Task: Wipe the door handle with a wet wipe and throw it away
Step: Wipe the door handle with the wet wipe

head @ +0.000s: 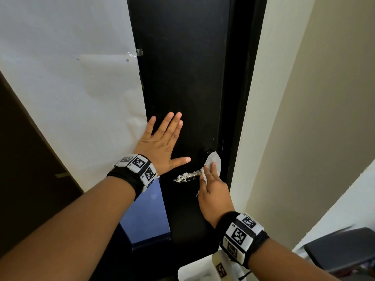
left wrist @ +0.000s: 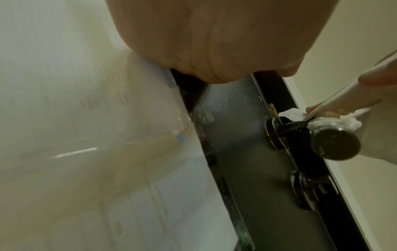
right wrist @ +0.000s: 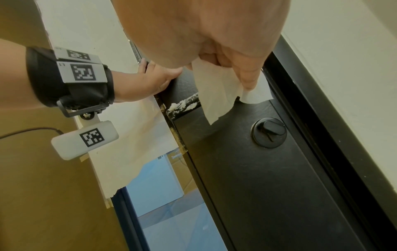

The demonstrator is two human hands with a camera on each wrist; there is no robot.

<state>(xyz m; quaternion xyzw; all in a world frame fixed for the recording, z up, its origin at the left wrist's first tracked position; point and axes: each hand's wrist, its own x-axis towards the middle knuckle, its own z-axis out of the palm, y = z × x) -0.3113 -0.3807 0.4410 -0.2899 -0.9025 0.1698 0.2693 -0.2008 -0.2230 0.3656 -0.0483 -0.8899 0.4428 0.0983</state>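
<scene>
A black lever door handle (head: 185, 177) (right wrist: 184, 103) smeared with white foam sticks out from the black door (head: 182, 78). My right hand (head: 213, 185) presses a white wet wipe (head: 213, 161) (right wrist: 217, 95) onto the handle's inner end, near its round base (left wrist: 272, 134). In the right wrist view the thumb pinches the wipe, which hangs down over the lever. My left hand (head: 162, 142) (right wrist: 150, 81) lies flat on the door, up and left of the handle, fingers spread and straight. The lever's round end (left wrist: 335, 144) shows in the left wrist view.
A deadbolt thumb turn (right wrist: 269, 132) (left wrist: 305, 190) sits beside the handle. White paper (head: 71, 88) covers the panel left of the door, with blue glass (head: 146, 216) below it. A beige wall (head: 324, 118) stands right. A white object (head: 194, 268) and a dark seat (head: 341, 248) lie low right.
</scene>
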